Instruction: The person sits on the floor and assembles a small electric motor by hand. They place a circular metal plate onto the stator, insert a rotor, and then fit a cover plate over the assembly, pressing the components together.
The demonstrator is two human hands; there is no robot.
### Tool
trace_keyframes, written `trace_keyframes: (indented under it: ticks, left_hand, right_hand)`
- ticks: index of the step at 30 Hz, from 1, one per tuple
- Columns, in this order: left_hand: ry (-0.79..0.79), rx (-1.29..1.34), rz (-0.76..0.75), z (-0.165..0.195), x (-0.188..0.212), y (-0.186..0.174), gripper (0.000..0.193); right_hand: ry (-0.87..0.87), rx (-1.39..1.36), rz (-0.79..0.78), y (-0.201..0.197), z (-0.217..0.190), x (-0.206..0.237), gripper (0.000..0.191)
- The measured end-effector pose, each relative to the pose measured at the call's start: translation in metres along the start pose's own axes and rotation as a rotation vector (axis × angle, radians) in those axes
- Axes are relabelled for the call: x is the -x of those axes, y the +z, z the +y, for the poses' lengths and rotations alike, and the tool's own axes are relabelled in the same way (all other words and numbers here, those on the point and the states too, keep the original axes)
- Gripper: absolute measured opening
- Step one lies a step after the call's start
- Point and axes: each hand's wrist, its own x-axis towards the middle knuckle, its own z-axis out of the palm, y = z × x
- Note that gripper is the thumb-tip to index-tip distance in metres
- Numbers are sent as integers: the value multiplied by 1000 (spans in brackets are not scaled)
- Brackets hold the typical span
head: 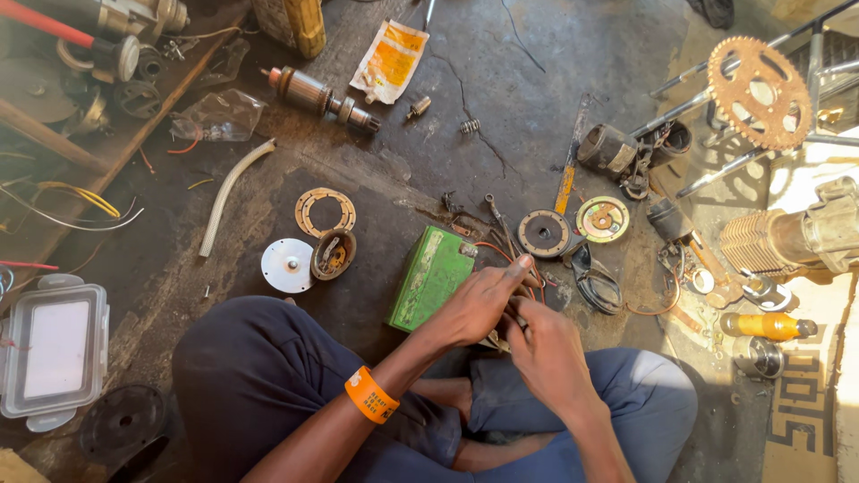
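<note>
I sit cross-legged on a dark, oily concrete floor. My left hand (479, 300), with an orange band on its wrist, reaches forward and pinches thin red wires (501, 253) beside a green box-shaped battery (431, 277). My right hand (541, 344) is closed around a small part just below the left; the part is mostly hidden by my fingers. The two hands touch each other over my lap.
A round black disc (544, 233), a yellow-green disc (602, 219), a white disc (287, 265), a copper ring gasket (325, 211), a motor armature (322, 97) and a rusty sprocket (759, 92) lie around. A clear plastic box (52, 353) sits at left.
</note>
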Motion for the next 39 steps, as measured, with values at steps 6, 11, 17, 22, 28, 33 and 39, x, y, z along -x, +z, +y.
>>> trace_keyframes:
  ticks: [6,11,17,22,28,33,39]
  left_hand:
    - [179,212,-92,5,5,0,66]
    - [180,427,-99,5,7,4,60]
    - [106,946,-93,-4,-9,-13,66]
    - [80,925,-35,-3,-9,-14,68]
    - [63,956,-34,-8,-9,-13,67]
    - [32,951,-40,-14,-11,-11,66]
    - [20,934,-31,-17,-13,-7,66]
  right_hand:
    - [518,-1355,-317,3,19,0,16]
    - [518,-1250,-392,4,30,24,22]
    - [299,-1299,-179,-22,49,49,31]
    - [553,-1397,10,-7,49,51,52]
    - [569,-1633,9,-2,21,65,59]
    - [322,-1895,-95,-8,14,73,63]
    - [605,-1588,1,-10,22,80,49]
